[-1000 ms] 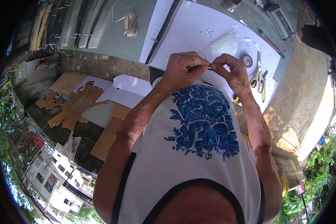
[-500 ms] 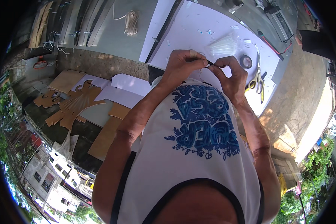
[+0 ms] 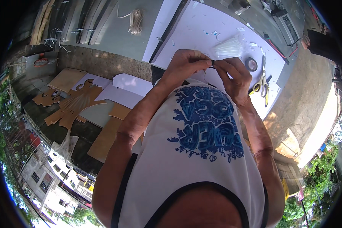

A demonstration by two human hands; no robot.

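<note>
Over the near edge of a white sheet point(image 3: 197, 28), my hands meet fingertip to fingertip. My left hand point(image 3: 184, 67) is closed in a pinch at a small black strip point(image 3: 212, 62), which looks like tape. From the other side, my right hand point(image 3: 235, 78) pinches the same strip, fingers bent and pressed together. A thin wire point(image 3: 205, 76) dangles below the left fingertips; what the strip touches is hidden by the fingers. Right of my right hand lie a roll of tape point(image 3: 250, 64), scissors with yellow-and-black handles point(image 3: 260, 84) and a yellow cutter knife point(image 3: 266, 95).
Clear plastic sticks point(image 3: 228, 47) and small scraps lie beyond my hands. A dark metal bar point(image 3: 169, 30) crosses the sheet. A coil of pale cord point(image 3: 135, 22) rests on the grey table, a metal-cased device point(image 3: 285, 26) at far right. Cut brown boards point(image 3: 78, 102) lie lower left.
The black strip, stretched between both hands before, now shows only as a short bit at the fingertips. My right fingers have drawn together and closer to the left ones.
</note>
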